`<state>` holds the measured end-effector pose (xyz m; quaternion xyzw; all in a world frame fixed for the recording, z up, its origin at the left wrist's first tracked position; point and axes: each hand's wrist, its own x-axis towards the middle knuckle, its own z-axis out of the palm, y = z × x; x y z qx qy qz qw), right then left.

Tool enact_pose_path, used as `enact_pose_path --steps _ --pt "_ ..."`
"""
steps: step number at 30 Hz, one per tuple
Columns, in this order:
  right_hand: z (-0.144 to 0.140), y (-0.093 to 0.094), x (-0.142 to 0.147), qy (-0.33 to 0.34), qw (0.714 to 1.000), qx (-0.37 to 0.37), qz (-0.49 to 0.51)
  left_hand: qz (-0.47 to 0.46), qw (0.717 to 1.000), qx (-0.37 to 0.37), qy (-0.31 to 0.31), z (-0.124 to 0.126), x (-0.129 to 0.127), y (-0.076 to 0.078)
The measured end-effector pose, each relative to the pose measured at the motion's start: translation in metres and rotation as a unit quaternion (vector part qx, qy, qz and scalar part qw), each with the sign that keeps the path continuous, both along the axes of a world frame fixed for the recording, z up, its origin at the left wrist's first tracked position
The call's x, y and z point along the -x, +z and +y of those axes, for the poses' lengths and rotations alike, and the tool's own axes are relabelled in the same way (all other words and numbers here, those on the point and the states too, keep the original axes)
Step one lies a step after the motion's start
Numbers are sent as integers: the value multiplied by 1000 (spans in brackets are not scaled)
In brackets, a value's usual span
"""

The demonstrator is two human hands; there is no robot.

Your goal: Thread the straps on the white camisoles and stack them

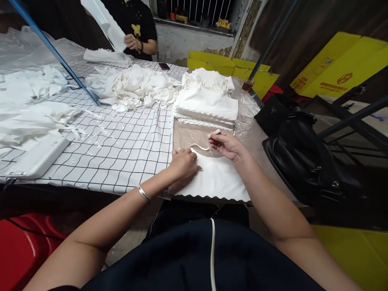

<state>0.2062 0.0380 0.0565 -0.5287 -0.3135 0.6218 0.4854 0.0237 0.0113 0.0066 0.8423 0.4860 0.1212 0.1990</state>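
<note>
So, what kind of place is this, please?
Probably a small sewing or packing workshop: a neat stack of white zigzag-edged fabric pieces, a loose heap of white cloth on the grid-patterned tablecloth, and flat yellow cardboard cartons.

The left hand (183, 163) covers the near-left corner of the white fabric piece (215, 180), and its fingers are tucked out of sight. The co-worker (136, 24) across the desk (127, 149) is cut off at the top edge. The small items on the window ledge (194, 18) are too small to tell.
</note>
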Motion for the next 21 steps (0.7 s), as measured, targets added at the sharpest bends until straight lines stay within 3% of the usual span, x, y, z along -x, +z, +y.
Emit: enact_pose_path --steps 3,8,13,21 --pt "-5 -9 2 -6 1000 19 12 8 1000 24 7 -6 -4 -6" --pt "-11 -19 -2 36 999 4 10 -16 997 78 18 -2 -4 -2" --pt "-23 -37 2 64 995 -53 -61 -71 990 110 52 -8 -3 -5" --pt "-40 -59 20 145 969 -155 -123 -99 986 126 51 -7 2 -6"
